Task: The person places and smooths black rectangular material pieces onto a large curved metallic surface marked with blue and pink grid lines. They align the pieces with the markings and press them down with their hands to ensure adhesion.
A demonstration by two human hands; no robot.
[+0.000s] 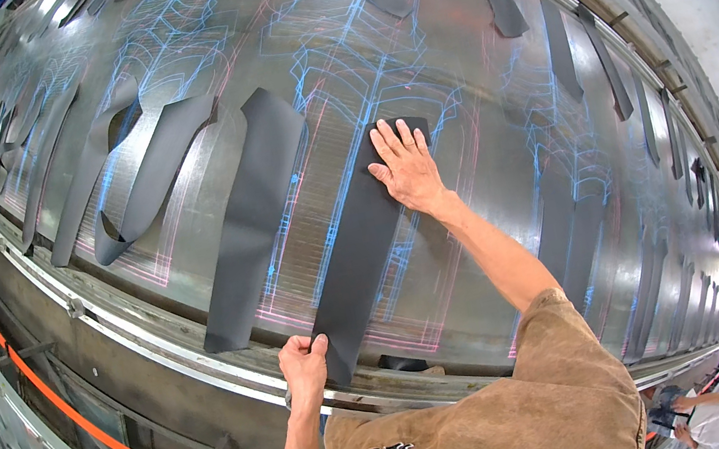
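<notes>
So the whole scene is one huge shiny metal worktop [465,61], brushed-looking and curved by the lens, with thin blue and pink outline patterns glowing all over it. Lying on it are lots of flat, matte dark grey cut pieces, thin sheet material that looks like fabric or rubbery ply, can't tell which.

The one being handled is a long dark grey strip with a rounded far end [363,243], running from the near edge of the worktop up toward the middle. The left hand [305,367] has the near end of that strip pinched, thumb and fingers closed on the corner right at the worktop's rim. The right hand [407,166] lies flat on the far end of the same strip, fingers spread wide and pressing down, not gripping anything.

Just left of it lies a second long dark strip of much the same shape [251,219], not touching the first. Further left there's a curved, forked dark piece [141,176], kind of Y-shaped with a loop at the near end. Along the far side I count about four narrow strips; more sit off to the far left and right, too small to count properly.

An orange rail [76,419] runs below the worktop's near edge. Other people are at the right rim.
</notes>
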